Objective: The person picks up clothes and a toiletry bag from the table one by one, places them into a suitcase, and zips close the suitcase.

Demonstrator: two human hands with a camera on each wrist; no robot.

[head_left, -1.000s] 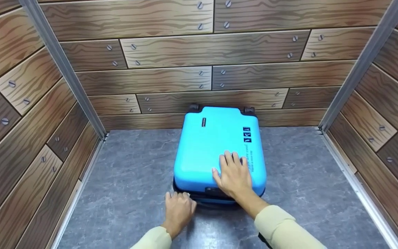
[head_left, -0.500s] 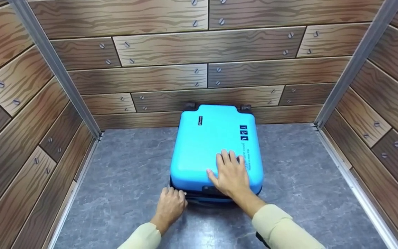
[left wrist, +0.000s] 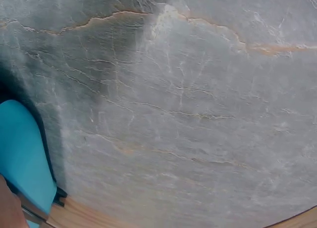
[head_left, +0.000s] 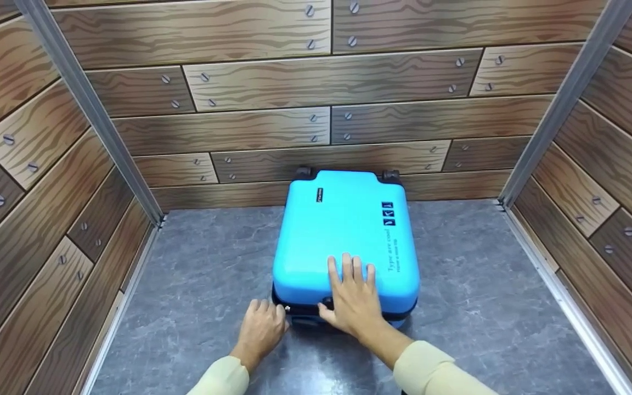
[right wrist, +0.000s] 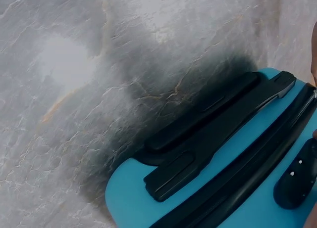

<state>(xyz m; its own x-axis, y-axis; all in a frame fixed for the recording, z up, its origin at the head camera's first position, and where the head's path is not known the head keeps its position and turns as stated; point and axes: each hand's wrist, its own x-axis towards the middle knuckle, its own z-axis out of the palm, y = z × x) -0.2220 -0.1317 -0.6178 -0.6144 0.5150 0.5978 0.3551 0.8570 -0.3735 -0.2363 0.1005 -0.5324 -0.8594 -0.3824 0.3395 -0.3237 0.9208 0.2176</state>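
Note:
A bright blue hard-shell suitcase lies flat on the floor, its wheels against the back wall. At its near left corner my left hand, fingers curled, pinches a small silver zipper pull on the black zipper. My right hand rests on the lid's near edge with fingers straight, thumb down by the lock. In the right wrist view the black carry handle, the zipper band and the black combination lock show on the near side.
Wood-plank-patterned walls stand at the back, left and right, joined by grey metal corner posts. Metal strips edge the grey marbled floor along both side walls.
My left hand has moved left along the near side with the zipper pull, to the corner. My right hand has slid back toward the near edge of the lid and slightly left.

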